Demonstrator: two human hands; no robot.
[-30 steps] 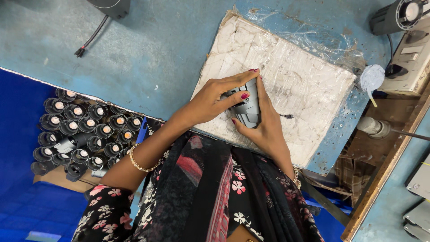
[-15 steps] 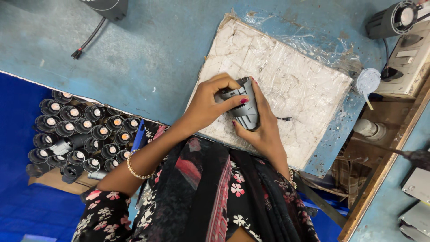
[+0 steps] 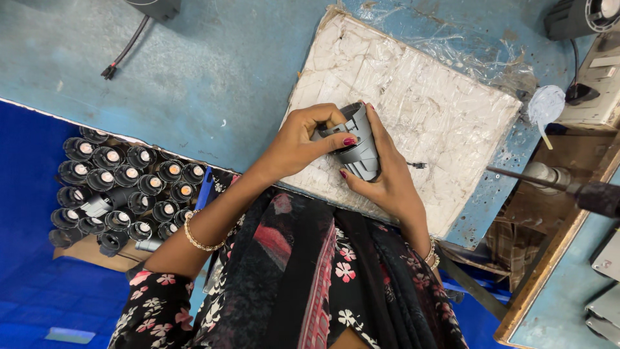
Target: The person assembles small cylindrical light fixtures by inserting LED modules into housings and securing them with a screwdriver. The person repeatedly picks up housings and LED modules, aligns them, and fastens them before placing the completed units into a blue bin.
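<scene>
A dark grey ribbed plastic housing (image 3: pixel 357 143), roughly cylindrical, is held between both hands above a white pad wrapped in clear film (image 3: pixel 426 103). My left hand (image 3: pixel 300 143) grips it from the left, fingers curled over its top and thumb across its front. My right hand (image 3: pixel 381 174) cups it from below and the right side, fingers stretched up along its side. The housing stands tilted, its wider end near the top.
A box of several similar black housings (image 3: pixel 123 187) stands at the lower left beside a blue surface. A black cable (image 3: pixel 123 52) lies on the blue-grey table. At right are a dark rod-like tool (image 3: pixel 568 187), a white round piece (image 3: pixel 546 103) and a wooden edge (image 3: pixel 555 258).
The housing has been turned more upright in my hands, and my left fingers have shifted over its top. The view has also moved a little closer to the pad.
</scene>
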